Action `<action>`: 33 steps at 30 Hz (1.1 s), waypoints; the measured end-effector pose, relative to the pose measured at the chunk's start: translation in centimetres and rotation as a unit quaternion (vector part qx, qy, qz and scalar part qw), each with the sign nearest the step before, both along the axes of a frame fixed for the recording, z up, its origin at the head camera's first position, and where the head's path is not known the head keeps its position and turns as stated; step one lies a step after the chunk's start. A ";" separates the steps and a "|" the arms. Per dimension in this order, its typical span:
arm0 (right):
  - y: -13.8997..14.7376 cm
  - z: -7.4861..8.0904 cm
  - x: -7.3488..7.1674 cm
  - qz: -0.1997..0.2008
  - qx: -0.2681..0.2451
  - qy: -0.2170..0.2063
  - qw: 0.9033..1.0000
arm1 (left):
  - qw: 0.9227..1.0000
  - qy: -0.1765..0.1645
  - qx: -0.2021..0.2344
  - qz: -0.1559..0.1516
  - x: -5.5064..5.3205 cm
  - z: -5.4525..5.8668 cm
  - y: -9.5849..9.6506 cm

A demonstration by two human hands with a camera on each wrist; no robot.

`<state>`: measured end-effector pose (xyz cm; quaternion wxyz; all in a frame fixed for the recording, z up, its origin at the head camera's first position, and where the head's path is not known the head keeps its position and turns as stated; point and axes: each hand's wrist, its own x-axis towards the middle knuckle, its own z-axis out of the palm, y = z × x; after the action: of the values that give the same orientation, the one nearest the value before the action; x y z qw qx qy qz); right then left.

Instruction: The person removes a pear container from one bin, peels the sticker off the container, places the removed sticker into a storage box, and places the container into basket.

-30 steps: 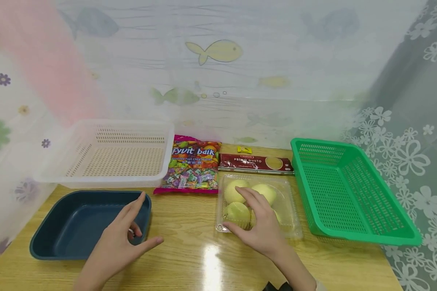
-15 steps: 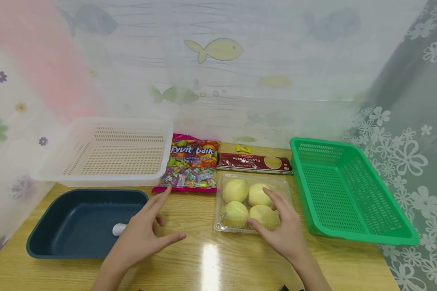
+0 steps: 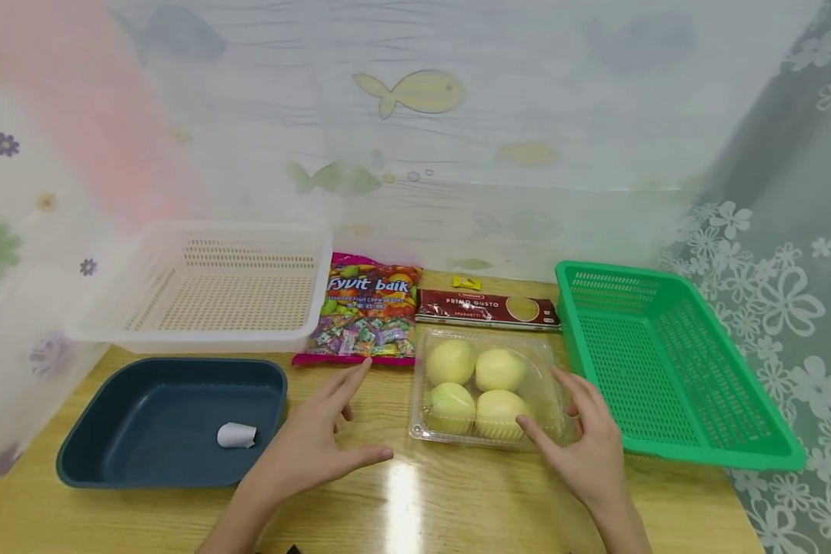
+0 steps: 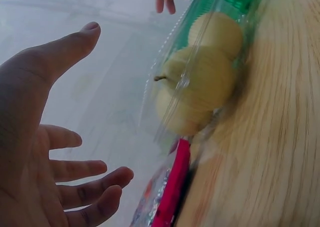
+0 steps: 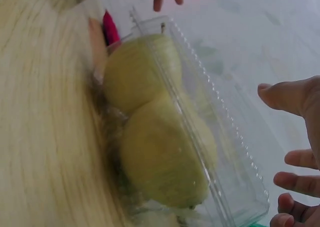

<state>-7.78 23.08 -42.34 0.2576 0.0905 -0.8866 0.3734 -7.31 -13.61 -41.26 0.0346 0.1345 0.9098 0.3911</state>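
Note:
A clear plastic clamshell box (image 3: 415,431) of several yellow-green pears (image 3: 452,362) lies on the wooden table. My right hand (image 3: 585,446) hovers over the box's right side, fingers spread and relaxed, holding nothing. To the left of the box, my left hand (image 3: 312,450) is held over the table with its thumb and fingers apart, also holding nothing. In the left wrist view the pears (image 4: 200,79) show beyond my left thumb. The right wrist view has the box (image 5: 220,107) beside my right fingers, with a gap between.
A dark blue basin (image 3: 159,423) with a white roll-like piece (image 3: 237,435) stands left. Behind it is a white basket (image 3: 215,338). A candy bag (image 3: 367,308), a spaghetti pack (image 3: 485,309) and a small yellow packet (image 3: 466,282) lie at the back. A green basket (image 3: 692,450) stands right.
Both hands have moved to the right. The left hand has left the space over the basin, uncovering the white piece inside; the right hand has shifted from over the pears to the box's right side.

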 end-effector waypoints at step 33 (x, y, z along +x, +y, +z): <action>1.0 -4.3 1.5 -0.056 0.045 -0.046 0.996 | 0.991 -0.043 0.125 -0.012 -1.6 -4.8 6.9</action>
<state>-6.33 24.05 -46.67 0.2332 0.0347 -0.9171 0.3215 -8.95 -6.68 -46.03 0.0615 0.1311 0.8496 0.5071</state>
